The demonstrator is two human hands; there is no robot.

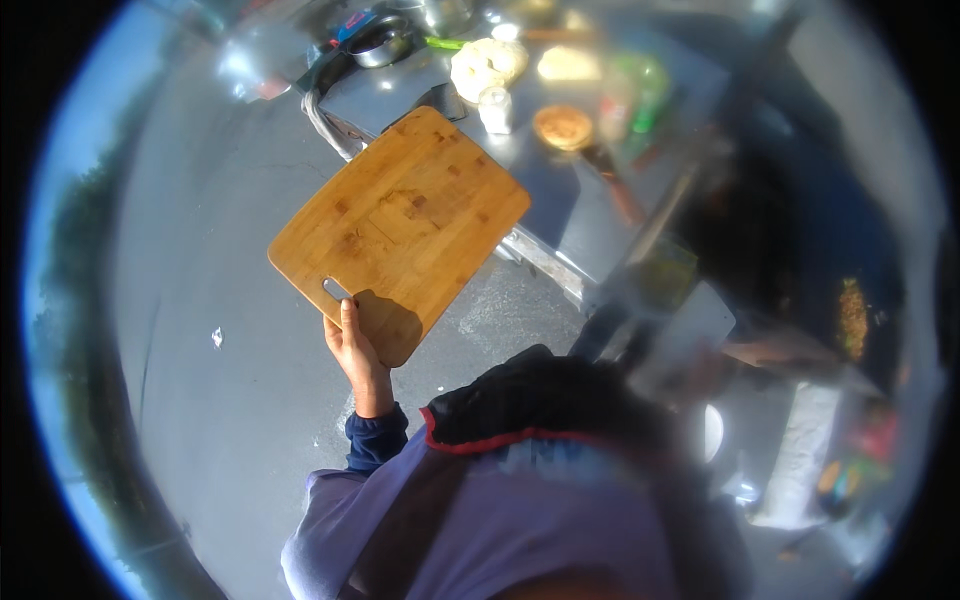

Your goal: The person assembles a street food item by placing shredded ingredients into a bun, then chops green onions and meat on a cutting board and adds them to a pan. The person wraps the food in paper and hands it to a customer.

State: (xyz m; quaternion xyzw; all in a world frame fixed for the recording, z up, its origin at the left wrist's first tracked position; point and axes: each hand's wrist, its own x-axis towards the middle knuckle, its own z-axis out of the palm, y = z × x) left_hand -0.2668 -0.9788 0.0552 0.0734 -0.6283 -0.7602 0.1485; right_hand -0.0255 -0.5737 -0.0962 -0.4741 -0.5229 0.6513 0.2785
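My left hand (358,352) grips a wooden cutting board (405,225) by its near corner, beside the oval handle slot. The thumb lies on the board's face, and the fingers go behind it. Stains and dark scuffs mark the wood, and a shadow falls across its lower corner. The board is tilted and held out over the paved ground (247,390), its far corner overlapping the edge of a metal worktop (540,240). My right hand is out of view.
On the worktop are a large pale dough mass (487,66), a white container (495,111), a round flatbread (562,127), a green bottle (646,94) and a metal pan (381,43). A brown-handled tool (621,196) lies nearer. The right side is blurred, with a white roll (799,450).
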